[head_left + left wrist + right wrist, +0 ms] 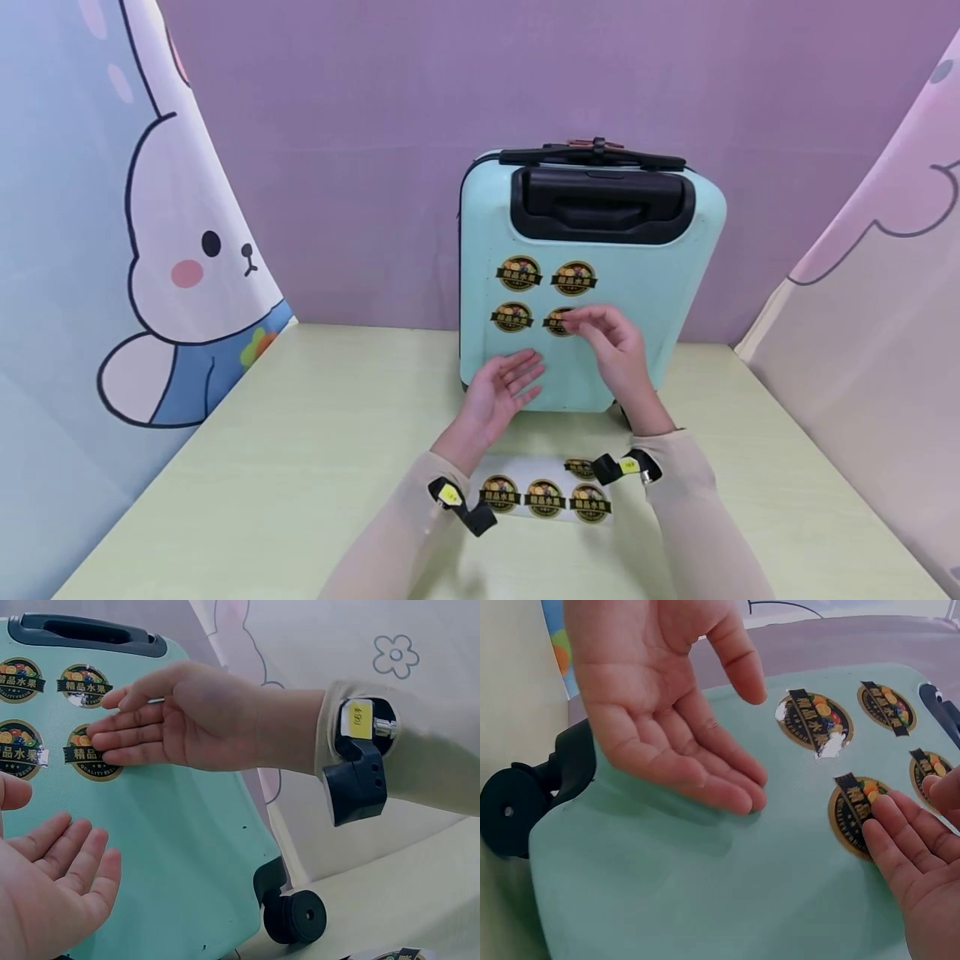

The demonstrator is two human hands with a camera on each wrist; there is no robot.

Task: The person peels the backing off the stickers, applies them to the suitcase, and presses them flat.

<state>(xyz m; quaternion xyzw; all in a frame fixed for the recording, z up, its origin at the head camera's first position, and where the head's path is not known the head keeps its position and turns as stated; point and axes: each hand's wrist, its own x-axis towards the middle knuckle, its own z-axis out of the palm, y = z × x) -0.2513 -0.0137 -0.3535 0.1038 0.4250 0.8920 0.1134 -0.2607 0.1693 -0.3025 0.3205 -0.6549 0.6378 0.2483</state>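
A mint-green suitcase [637,292] stands upright, its front bearing round black-and-gold fruit stickers in two rows. My right hand [618,350] lays its fingertips on the lower right sticker [556,322], partly covering it. In the right wrist view those fingers [904,832] are fairly straight against the sticker [847,817], which lies flat on the shell. Lower and to the left, my left hand [501,392] is held palm up with fingers spread loosely, near the suitcase front and holding nothing. Whether its fingertips touch the shell I cannot tell.
On the pale table [300,467], below my wrists, lies a white sticker sheet [551,465] with several similar stickers. A black recessed handle [603,204] tops the suitcase; a black wheel [295,915] shows at its base. Purple cloth [337,167] hangs behind, with printed curtains at both sides.
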